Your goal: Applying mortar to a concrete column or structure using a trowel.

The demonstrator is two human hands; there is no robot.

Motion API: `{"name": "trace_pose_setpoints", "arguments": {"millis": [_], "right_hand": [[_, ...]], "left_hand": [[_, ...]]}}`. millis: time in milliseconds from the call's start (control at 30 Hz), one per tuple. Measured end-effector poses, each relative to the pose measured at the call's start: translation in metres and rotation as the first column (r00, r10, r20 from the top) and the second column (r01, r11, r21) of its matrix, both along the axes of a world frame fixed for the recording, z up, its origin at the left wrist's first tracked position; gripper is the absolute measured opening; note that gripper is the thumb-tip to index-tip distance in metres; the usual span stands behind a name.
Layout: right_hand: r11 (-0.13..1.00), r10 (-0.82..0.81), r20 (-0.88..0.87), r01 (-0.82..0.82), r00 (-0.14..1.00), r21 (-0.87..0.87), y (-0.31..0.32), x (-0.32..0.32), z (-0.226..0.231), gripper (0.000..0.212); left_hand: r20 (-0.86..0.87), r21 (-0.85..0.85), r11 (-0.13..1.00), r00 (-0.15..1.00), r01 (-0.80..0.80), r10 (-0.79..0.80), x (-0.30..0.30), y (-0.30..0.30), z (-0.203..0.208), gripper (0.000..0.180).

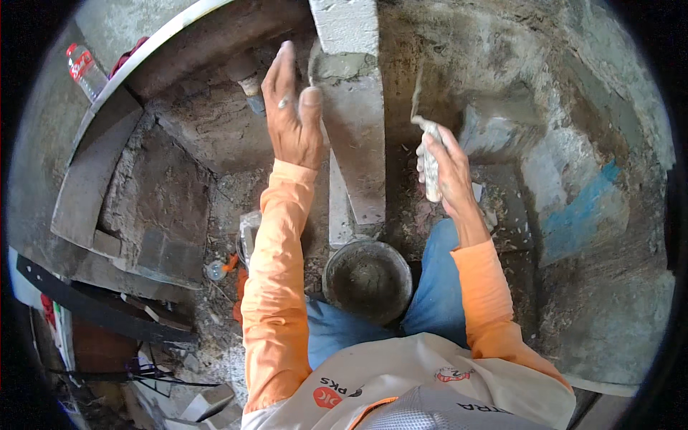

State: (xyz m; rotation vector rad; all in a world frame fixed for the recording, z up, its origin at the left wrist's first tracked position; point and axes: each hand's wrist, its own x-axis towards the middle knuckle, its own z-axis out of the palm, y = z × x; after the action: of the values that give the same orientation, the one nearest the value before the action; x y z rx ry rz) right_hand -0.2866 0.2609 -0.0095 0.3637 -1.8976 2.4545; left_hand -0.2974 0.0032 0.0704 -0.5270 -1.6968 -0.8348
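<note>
I look down on a narrow upright of pale blocks (362,143), standing between two rough grey recesses. Near its top, a band of damp-looking mortar (345,66) lies under a white block (347,27).

My right hand (450,168) has its grip wrapped round the mortar-caked handle of a trowel (432,179), held to the right of the upright and apart from it; the thin blade points away from me, almost edge-on. My left hand (290,122) is empty, its grip wide — fingers stretched, thumb apart — just beside the upright's left side. Whether it touches, I cannot tell.

Between my knees (438,276) sits a round dark bucket (327,281), grey mix coating its inside. Off to the far left stands a clear bottle (87,74) with a red label.

I judge the step to be spreading or smoothing mortar on the upright. The next move seems to call for a flat, steady blade — and perhaps more mix.
</note>
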Motion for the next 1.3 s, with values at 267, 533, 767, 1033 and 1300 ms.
{"name": "trace_pose_setpoints", "arguments": {"millis": [267, 533, 767, 1033, 1300], "right_hand": [[0.867, -0.206, -0.664, 0.449, 0.718, 0.216, 0.023, 0.013, 0.002, 0.034], [0.316, 0.308, -0.901, 0.861, 0.304, 0.399, 0.031, 0.024, 0.099, 0.041], [0.006, 0.397, -0.833, 0.907, 0.385, 0.422, 0.086, 0.069, 0.101, 0.051], [0.194, 0.443, -0.878, 0.937, 0.181, 0.291, 0.02, 0.029, 0.138, 0.039], [0.072, 0.654, -0.681, 0.869, 0.33, 0.49, 0.034, 0.049, 0.086, 0.042]], "left_hand": [[0.063, 0.018, 0.989, 0.987, -0.148, 0.147, 0.016, 0.021, -0.015, 0.074], [0.166, 0.261, 0.948, 0.976, -0.182, 0.142, 0.031, 0.013, -0.083, 0.076], [0.284, 0.05, 0.959, 0.924, -0.279, 0.255, 0.079, 0.02, -0.154, 0.08], [0.348, 0.111, 0.98, 0.93, -0.163, 0.115, 0.092, 0.047, -0.189, 0.081], [0.387, 0.131, 0.923, 0.876, -0.363, 0.289, 0.12, 0.014, -0.236, 0.086]]}}
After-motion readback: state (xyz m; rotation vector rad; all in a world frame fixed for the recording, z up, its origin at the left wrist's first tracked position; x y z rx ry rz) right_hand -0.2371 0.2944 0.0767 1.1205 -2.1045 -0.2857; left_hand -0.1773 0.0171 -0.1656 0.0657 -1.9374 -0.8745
